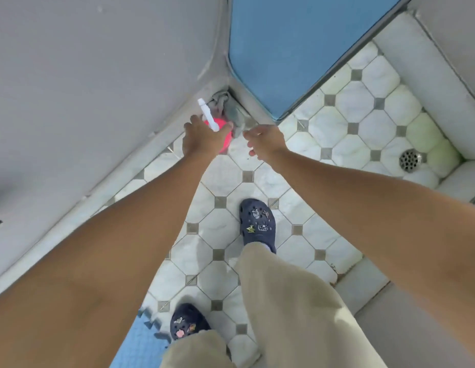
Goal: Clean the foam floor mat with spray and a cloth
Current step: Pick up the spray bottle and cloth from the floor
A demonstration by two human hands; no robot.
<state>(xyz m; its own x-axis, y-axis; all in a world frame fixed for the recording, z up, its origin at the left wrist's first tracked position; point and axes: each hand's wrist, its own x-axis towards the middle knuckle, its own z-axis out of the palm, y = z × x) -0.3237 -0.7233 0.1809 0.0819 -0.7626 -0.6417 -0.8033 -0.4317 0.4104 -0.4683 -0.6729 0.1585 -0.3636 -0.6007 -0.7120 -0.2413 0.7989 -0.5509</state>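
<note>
A pink spray bottle [225, 140] with a white nozzle [207, 114] stands on the tiled floor in the corner where two grey walls meet. My left hand [201, 139] is closed around its neck and top. A crumpled grey cloth [227, 108] lies just behind the bottle in the corner. My right hand [265, 142] hovers to the right of the bottle, fingers loosely apart, holding nothing. A blue foam floor mat [140, 343] with a jigsaw edge lies at the bottom left by my rear foot.
A blue panel [297, 46] leans against the wall at the top. The floor [345, 144] is white marble tile with grey insets. A round drain [410, 160] sits at the right below a raised tiled kerb [427, 83]. My feet in dark clogs [257, 224] stand mid-floor.
</note>
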